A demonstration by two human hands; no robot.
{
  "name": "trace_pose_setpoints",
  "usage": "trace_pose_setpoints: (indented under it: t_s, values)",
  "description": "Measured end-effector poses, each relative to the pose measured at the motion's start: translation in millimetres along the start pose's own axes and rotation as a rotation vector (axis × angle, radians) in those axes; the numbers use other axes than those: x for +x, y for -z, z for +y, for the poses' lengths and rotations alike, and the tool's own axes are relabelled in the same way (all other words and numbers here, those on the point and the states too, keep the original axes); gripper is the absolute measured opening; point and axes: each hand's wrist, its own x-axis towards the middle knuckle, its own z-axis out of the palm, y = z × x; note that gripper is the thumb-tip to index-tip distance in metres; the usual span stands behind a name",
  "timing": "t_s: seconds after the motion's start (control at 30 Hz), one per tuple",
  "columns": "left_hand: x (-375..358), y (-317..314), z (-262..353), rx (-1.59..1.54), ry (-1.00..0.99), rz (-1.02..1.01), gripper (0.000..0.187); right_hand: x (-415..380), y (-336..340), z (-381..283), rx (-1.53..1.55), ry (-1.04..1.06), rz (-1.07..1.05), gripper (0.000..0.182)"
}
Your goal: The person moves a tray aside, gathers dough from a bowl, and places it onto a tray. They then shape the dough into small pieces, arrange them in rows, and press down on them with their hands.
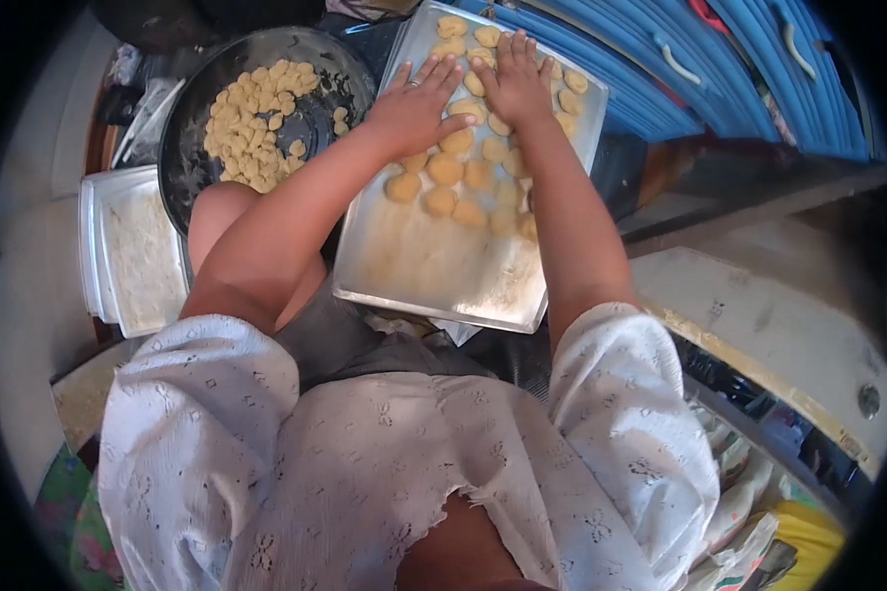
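Observation:
A metal tray [434, 266] lies in front of me, with several round, flattened dough pieces [444, 168] over its far and middle parts. My left hand [419, 106] rests palm down near the tray's left side, fingers spread over some pieces, a ring on one finger. Beside it, my right hand [511, 84] is also flat and spread, on pieces near the far end. Neither hand grips anything; the dough right under the palms is hidden. To the left, a large dark round pan [182, 133] holds a heap of small dough lumps [251, 118].
Stacked empty metal trays [140, 251] are at the left. Blue slatted panels [650, 59] with handles stand at the far right. A pale cabinet top [769, 305] lies at the right, with bags [749, 492] below it. My knee [217, 212] is beside the pan.

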Motion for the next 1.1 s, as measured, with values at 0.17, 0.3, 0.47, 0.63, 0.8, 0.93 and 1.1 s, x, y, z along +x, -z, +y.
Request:
trace_pose_setpoints:
  t_s: [0.17, 0.3, 0.47, 0.63, 0.8, 0.93, 1.1]
  values:
    - [8, 3, 0, -0.153, 0.063, 0.025, 0.080, 18, 38, -21, -0.083, -0.103, -0.229, 0.071]
    - [8, 4, -4, -0.212, 0.057, 0.134, 0.084, 18, -2, -34, 0.049, -0.025, 0.009, 0.063]
    - [3, 4, -10, -0.150, 0.021, 0.008, 0.085, 11, -11, -42, -0.023, -0.078, 0.050, 0.060]
    - [8, 8, -9, -0.127, 0.040, -0.037, 0.080, 23, 11, -49, -0.185, -0.105, -0.032, 0.061]
    - [4, 20, 0, 0.036, 0.106, -0.089, 0.083, 26, -5, -63, 0.025, 0.106, 0.019, 0.066]
    - [-6, 20, -6, 0.131, 0.160, -0.100, 0.085, 24, -6, -71, 0.054, 0.051, -0.084, 0.069]
    - [-10, 32, 2, 0.025, 0.075, 0.002, 0.080, 21, 14, -57, 0.197, 0.047, 0.005, 0.069]
